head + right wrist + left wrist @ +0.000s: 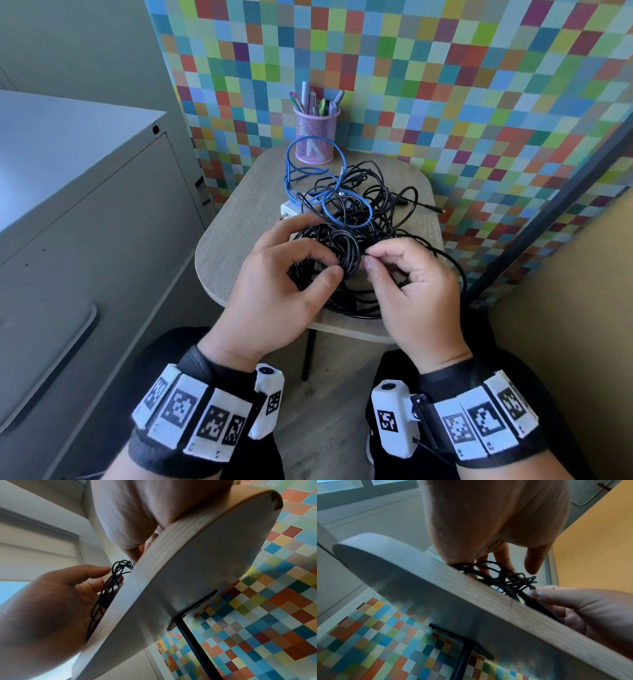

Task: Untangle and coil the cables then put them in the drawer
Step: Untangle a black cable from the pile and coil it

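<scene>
The black cables [356,240] lie in a tangled heap on the small desk [236,240], with a blue cable [329,185] looped across the far part of the heap, near a pink pen cup [315,137]. At the near edge, the left hand [274,294] grips a bundle of black loops with curled fingers. The right hand [414,291] pinches a black strand just beside it.
</scene>
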Tool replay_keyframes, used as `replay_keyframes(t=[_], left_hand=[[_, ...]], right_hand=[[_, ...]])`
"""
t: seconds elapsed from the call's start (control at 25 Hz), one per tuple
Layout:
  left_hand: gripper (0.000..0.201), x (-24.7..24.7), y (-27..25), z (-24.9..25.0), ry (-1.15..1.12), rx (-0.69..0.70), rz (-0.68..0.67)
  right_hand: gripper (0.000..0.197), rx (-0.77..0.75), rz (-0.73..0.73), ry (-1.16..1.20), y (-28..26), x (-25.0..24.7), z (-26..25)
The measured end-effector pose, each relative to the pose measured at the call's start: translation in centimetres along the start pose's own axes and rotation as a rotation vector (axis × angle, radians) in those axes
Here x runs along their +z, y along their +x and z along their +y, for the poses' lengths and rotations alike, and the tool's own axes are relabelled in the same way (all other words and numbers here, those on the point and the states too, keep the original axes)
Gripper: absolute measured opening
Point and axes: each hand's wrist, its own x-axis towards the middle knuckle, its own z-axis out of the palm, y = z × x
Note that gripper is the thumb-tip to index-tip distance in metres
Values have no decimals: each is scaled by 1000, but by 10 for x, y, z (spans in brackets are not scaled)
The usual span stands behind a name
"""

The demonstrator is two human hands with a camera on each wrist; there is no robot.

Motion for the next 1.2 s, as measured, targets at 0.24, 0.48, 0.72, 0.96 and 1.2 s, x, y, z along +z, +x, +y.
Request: replay_keyframes(t=[0.24,0.48,0.72,0.96,1.2], left_hand=[[19,7,-2,-8,7,56,57],[19,15,5,-2,143,274,115],[18,11,3,0,96,364,20],[13,11,-3,5,-77,196,185],[7,11,-4,8,-65,143,187]], right_hand=[[7,-64,-47,-50,-3,2,0],[22,38,-132,194,-4,-4,-3],[15,61,-94,174,-1,-1,-5],[23,10,-39,104,-2,4,-2],[58,-25,-81,100,-1,3,-1]])
